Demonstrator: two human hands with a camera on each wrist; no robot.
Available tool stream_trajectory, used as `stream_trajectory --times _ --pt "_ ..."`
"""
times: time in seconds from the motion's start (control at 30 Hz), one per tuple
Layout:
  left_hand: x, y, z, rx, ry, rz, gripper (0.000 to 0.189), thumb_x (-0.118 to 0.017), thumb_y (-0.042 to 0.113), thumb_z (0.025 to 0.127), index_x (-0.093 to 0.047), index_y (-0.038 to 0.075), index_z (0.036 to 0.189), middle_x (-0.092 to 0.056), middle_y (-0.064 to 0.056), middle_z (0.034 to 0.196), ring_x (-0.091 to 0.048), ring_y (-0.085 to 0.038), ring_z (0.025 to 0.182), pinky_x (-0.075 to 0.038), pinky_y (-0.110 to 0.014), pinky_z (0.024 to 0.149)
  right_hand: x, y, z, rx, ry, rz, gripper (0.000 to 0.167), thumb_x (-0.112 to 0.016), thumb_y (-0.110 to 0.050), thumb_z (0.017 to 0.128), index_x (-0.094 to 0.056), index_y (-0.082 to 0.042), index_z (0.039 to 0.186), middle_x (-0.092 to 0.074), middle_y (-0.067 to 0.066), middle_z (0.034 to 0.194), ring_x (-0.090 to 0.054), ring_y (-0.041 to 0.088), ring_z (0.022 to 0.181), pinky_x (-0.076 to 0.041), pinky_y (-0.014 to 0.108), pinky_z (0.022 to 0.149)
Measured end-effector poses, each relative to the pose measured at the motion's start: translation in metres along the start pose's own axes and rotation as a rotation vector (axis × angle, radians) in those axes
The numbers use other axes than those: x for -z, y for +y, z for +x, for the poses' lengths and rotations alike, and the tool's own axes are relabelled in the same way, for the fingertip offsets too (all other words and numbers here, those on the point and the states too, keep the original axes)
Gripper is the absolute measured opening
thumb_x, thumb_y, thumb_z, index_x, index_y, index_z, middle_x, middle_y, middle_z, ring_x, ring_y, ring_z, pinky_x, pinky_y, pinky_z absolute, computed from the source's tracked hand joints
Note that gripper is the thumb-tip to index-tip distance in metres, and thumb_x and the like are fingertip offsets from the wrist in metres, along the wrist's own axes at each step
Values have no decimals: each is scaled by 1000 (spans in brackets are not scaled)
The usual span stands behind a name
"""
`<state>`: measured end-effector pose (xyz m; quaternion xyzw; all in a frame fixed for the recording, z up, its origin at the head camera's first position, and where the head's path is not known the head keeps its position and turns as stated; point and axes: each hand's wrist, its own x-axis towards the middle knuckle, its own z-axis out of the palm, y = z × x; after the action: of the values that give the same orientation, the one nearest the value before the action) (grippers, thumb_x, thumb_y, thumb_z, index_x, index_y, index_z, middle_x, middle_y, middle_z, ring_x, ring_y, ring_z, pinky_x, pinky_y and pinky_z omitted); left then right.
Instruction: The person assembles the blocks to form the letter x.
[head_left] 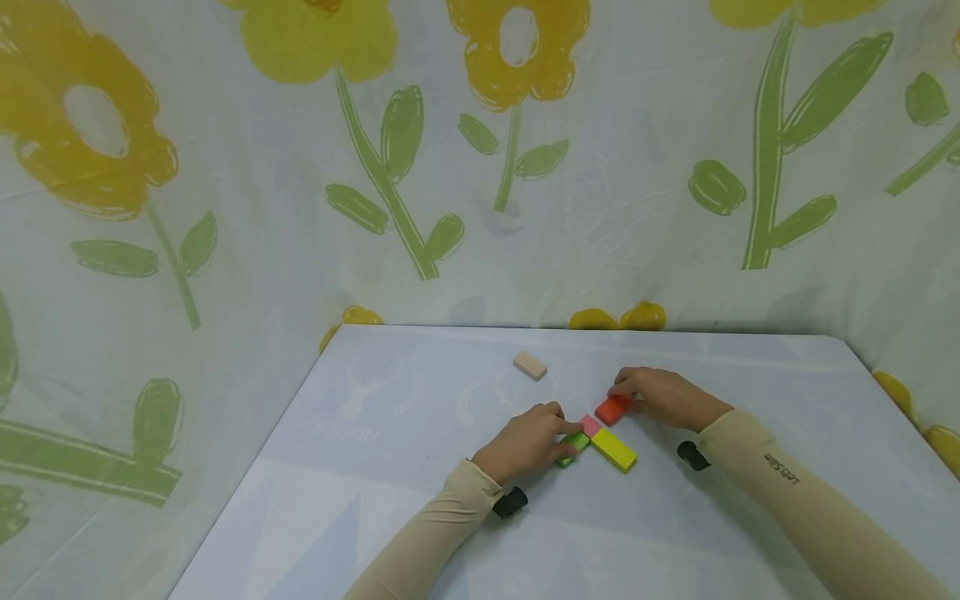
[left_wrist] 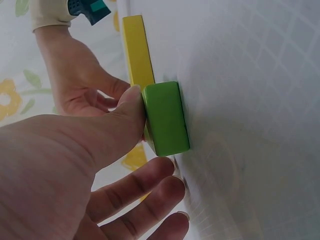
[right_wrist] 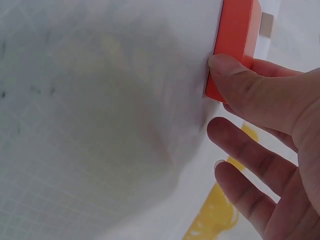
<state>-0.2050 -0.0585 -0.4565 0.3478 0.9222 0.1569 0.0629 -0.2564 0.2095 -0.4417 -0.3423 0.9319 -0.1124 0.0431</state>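
Observation:
My left hand [head_left: 523,443] pinches a green block [left_wrist: 167,120] lying on the table, thumb along one face; its index finger is hidden in the left wrist view. Against the green block's end sit a small pink block [head_left: 591,425] and a longer yellow block [head_left: 615,451], together making an angled shape in the head view. To the right and slightly farther off, my right hand [head_left: 670,397] grips a red block [right_wrist: 234,42] between thumb and fingers, close beside the pink one. The red block lies slanted, one end toward the pink block.
A plain wooden block [head_left: 530,365] lies farther back on the white table [head_left: 420,383]. Behind the table's far edge hangs a flower-printed cloth [head_left: 600,208]. Dark wrist devices [head_left: 511,502] sit under both sleeves.

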Motion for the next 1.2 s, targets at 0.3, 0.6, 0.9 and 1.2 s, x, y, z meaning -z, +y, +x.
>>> stream_trajectory --times 0.3,0.6,0.9,1.2 --pt "0 0 0 0 0 -9 44 -77 31 94 -69 21 136 -65 1 106 -49 -5 83 -42 -13 67 0 -4 2 -23 -13 11 30 -78 2 87 -80 -12 114 -71 1 109 -68 20 100 -60 42 91" --pt "1 0 0 12 -14 -1 44 -77 31 94 -69 21 136 -64 1 106 -49 -5 83 -42 -13 66 -1 -6 4 -38 -32 -8 29 -79 -3 88 -79 -12 115 -72 2 110 -69 23 103 -60 44 93" --pt "1 1 0 11 -12 1 44 -77 31 94 -70 21 136 -64 1 105 -49 -5 83 -42 -13 65 0 -9 4 -31 -33 -11 28 -78 -3 88 -79 -12 115 -72 2 110 -69 23 103 -59 43 94" --pt "0 0 0 4 -8 -7 44 -78 31 93 -70 20 136 -64 0 105 -49 -5 82 -42 -12 65 -1 -11 6 -46 -48 -5 29 -79 -3 88 -79 -12 116 -72 2 111 -69 24 104 -59 44 95"
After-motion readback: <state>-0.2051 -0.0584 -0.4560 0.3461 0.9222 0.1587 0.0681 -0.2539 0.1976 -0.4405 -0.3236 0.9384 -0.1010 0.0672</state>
